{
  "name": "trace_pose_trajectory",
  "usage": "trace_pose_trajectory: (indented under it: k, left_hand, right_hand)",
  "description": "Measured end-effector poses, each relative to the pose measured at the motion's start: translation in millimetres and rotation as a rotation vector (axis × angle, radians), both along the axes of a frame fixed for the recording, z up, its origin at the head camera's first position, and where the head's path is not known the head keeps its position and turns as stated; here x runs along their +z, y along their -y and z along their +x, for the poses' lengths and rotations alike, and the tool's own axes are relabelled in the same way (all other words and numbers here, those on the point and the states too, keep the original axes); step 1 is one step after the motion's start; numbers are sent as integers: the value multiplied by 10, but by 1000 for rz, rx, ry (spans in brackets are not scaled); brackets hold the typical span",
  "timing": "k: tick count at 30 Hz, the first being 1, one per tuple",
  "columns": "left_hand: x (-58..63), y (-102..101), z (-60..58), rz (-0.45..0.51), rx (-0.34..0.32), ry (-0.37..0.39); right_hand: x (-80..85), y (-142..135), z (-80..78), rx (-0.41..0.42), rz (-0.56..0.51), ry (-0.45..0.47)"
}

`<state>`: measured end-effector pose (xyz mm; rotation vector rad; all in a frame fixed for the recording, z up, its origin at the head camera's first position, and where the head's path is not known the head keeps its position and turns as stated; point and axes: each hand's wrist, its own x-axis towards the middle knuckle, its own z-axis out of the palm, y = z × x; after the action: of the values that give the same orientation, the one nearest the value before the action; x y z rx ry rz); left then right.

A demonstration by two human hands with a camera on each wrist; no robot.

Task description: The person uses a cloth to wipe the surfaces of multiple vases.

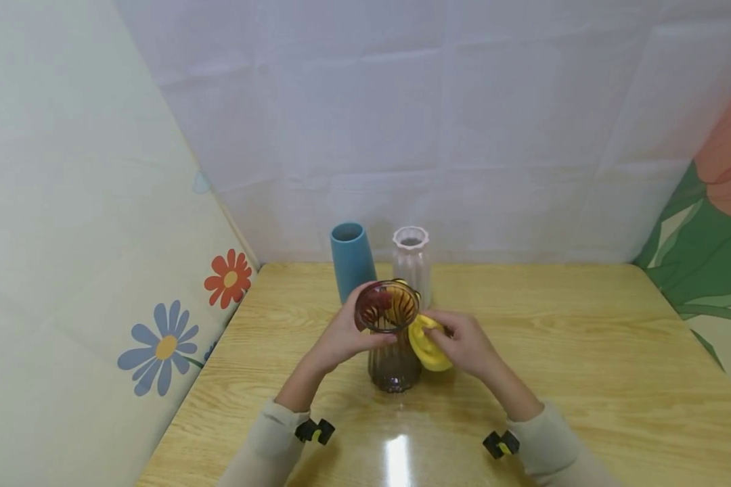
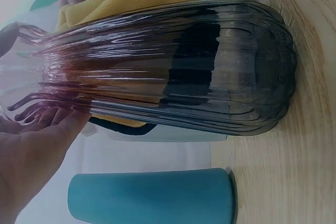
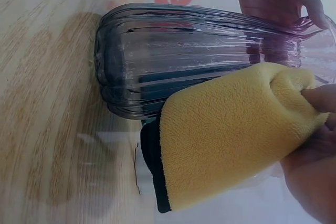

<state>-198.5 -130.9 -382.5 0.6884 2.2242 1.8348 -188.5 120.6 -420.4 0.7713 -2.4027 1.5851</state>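
Note:
A ribbed glass vase (image 1: 394, 368), purplish at its neck and smoky grey below, stands near the middle of the table. My left hand (image 1: 345, 336) grips it round the neck from the left, thumb across the front. In my right hand (image 1: 468, 343) is a yellow cloth (image 1: 429, 348) with a dark border, pinched between thumb and fingers. The cloth (image 3: 231, 129) lies against the vase's side in the right wrist view. Part of it also shows behind the glass in the left wrist view, where the vase (image 2: 173, 66) looks see-through.
Behind the glass vase stand a blue vase (image 1: 352, 260) at left and a white fluted vase (image 1: 411, 264) at right, both close to it. The wooden table (image 1: 554, 352) meets a pale cloth backdrop (image 1: 493, 135) at the back and a flower-printed sheet (image 1: 97, 237) at left.

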Motion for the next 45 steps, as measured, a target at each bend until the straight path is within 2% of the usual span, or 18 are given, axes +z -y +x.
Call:
trace_pose_trajectory:
  k: [15, 22, 31, 35, 39, 45]
  left_hand:
    - [-54, 73, -132, 38, -112, 14]
    - [-37, 99, -177, 55, -166, 29]
    - [-42, 130, -254, 24, -187, 23]
    - [-44, 144, -293, 22, -218, 13]
    - [-65, 155, -332, 40, -250, 11]
    - [-102, 149, -371, 84, -281, 18]
  right_hand:
    - [-100, 18, 65, -9, 78, -60]
    - [-160, 11, 83, -4, 134, -49]
    - [-244, -25, 69, 23, 240, -147]
    - [-252, -45, 61, 45, 292, -182]
    - [-263, -57, 51, 51, 350, -221]
    - [-276, -81, 40, 54, 450, -229]
